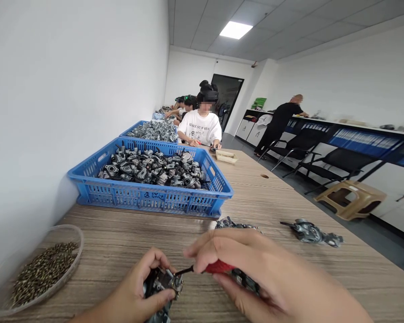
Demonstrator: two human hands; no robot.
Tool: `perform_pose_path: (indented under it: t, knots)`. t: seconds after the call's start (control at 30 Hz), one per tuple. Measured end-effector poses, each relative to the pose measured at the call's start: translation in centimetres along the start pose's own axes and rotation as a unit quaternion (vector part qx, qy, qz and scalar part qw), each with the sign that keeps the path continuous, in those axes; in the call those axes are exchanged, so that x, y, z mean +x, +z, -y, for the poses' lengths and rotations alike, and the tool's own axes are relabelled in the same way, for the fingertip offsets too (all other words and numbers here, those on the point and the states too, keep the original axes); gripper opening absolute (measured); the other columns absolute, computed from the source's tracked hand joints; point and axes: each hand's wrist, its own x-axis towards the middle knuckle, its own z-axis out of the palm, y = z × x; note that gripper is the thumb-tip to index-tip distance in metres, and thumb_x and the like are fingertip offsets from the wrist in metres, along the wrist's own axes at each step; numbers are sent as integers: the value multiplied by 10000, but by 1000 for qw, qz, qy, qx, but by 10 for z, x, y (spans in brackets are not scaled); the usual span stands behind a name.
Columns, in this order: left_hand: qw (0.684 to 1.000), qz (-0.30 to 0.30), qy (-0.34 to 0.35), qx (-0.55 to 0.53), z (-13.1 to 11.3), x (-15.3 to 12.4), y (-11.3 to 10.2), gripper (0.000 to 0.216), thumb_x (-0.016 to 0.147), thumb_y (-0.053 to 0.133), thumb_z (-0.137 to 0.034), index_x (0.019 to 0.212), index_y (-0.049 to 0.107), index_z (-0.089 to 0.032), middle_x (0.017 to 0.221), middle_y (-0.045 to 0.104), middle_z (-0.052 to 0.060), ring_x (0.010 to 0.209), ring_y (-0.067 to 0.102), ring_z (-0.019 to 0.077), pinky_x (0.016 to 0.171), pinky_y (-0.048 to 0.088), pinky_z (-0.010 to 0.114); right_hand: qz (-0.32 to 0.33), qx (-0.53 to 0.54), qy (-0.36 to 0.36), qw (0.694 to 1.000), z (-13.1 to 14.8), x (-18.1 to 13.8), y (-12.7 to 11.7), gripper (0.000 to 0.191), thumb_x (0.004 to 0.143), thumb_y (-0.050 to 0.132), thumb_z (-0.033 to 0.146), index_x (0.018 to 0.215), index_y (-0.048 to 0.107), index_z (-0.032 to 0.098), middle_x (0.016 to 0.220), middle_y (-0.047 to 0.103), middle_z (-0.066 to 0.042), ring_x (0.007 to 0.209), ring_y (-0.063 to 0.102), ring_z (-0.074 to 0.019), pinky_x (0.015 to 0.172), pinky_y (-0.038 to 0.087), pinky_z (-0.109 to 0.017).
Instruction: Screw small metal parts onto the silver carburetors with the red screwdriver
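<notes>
My left hand [139,287] is closed around a small carburetor [163,285], a grey metal body with black parts, just above the tabletop. In my right hand [256,264] is a screwdriver [218,268], its red handle partly covered by my fingers. The dark shaft points left, and its tip meets the top of the carburetor or lies very close to it. Whether the tip sits in a screw is too small to make out. Behind my right hand lie more carburetors [234,223], partly hidden, with a dark part also showing under the palm.
A clear tub of brass-coloured screws [82,244] stands at the left. Beyond my hands is a blue crate [148,204] full of carburetors. More carburetor parts [314,233] lie at the right. A co-worker [202,123] sits across the table near a small tray [226,159].
</notes>
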Motion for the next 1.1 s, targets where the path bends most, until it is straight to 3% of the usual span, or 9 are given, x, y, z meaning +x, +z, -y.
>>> perform_pose_path:
  t: [0.13, 0.27, 0.33, 0.43, 0.57, 0.77, 0.9, 1.0, 1.1]
  knots:
    - [1000, 5, 6, 0, -2, 0, 0, 359, 921, 805, -386, 1122, 556, -224, 1104, 710, 78, 1036, 641, 253, 909, 440, 358, 8, 10, -26, 1000, -1, 7, 5, 131, 1067, 599, 155, 1097, 685, 250, 895, 746, 13, 806, 697, -153, 719, 524, -280]
    - [1000, 12, 5, -6, -4, -1, 0, 340, 926, 806, -383, 1136, 591, -223, 1132, 734, 90, 1071, 659, 268, 948, 466, 371, -45, -51, -46, 997, -6, 18, 15, 251, 1043, 496, 140, 1007, 728, 229, 708, 589, 35, 617, 534, -145, 584, 390, -301]
    - [1000, 13, 8, -5, -4, -1, -1, 334, 925, 809, -374, 1144, 607, -223, 1145, 749, 93, 1087, 670, 273, 960, 481, 369, -63, -75, -44, 994, -7, 20, 20, 254, 1060, 485, 160, 1018, 725, 231, 707, 586, 39, 606, 518, -140, 583, 374, -300]
    - [1000, 10, 4, 8, -1, -1, -3, 343, 912, 811, -350, 1178, 647, -210, 1152, 768, 96, 1091, 691, 281, 964, 497, 362, -94, -86, -15, 992, -6, 20, 24, 161, 1138, 560, 341, 1112, 673, 229, 776, 667, 46, 613, 553, -123, 582, 381, -278]
    - [999, 1, -5, 49, 1, -2, -5, 369, 907, 805, -315, 1251, 734, -204, 1174, 787, 96, 1119, 696, 304, 982, 506, 371, -125, -87, 8, 988, -6, 20, 29, 323, 1125, 584, 556, 1108, 610, 235, 893, 728, 32, 666, 605, -116, 602, 397, -264]
    - [996, 8, 18, 84, -6, -2, -4, 337, 909, 791, -284, 1241, 785, -226, 1143, 789, 83, 1101, 704, 309, 972, 508, 373, -147, -126, -4, 981, -12, 23, 31, 308, 1138, 603, 397, 882, 540, 238, 812, 606, 46, 634, 521, -114, 550, 317, -276]
    - [995, -10, 24, 93, -7, -1, -5, 318, 899, 791, -265, 1214, 797, -222, 1144, 790, 89, 1081, 711, 302, 967, 512, 370, -66, -61, 30, 996, -3, 12, 18, 172, 1012, 723, 291, 1006, 553, 263, 1013, 665, -12, 808, 634, -180, 650, 495, -299]
    - [995, -8, 27, 92, -6, -1, -5, 318, 902, 784, -275, 1214, 800, -218, 1122, 780, 92, 1065, 710, 296, 952, 516, 359, -16, -20, 59, 998, 8, -2, 7, 234, 991, 565, 107, 1150, 549, 277, 1189, 692, -61, 997, 710, -210, 826, 605, -326]
    - [995, 5, 29, 95, -8, -2, -5, 319, 904, 783, -285, 1216, 804, -225, 1121, 767, 85, 1062, 697, 284, 932, 515, 335, 8, -26, 79, 997, 9, -9, 4, 266, 1069, 489, 124, 1262, 545, 298, 1188, 732, -45, 972, 747, -193, 795, 617, -298]
